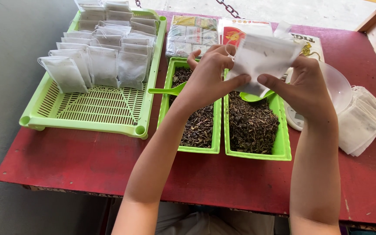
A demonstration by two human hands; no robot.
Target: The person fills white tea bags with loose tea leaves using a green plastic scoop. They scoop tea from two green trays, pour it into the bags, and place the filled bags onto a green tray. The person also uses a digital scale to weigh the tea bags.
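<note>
The left hand [209,74] and right hand [303,85] pinch a white filter bag [262,61] between thumb and fingers above the two green trays [283,150] of dried leaves; a loose pinch could tip it and scatter leaves onto the red bench [88,161].

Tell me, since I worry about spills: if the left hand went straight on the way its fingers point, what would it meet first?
The left hand points rightward at the white paper filter bag it already pinches; just past that is the right hand. Depth is hard to judge from above.
</note>
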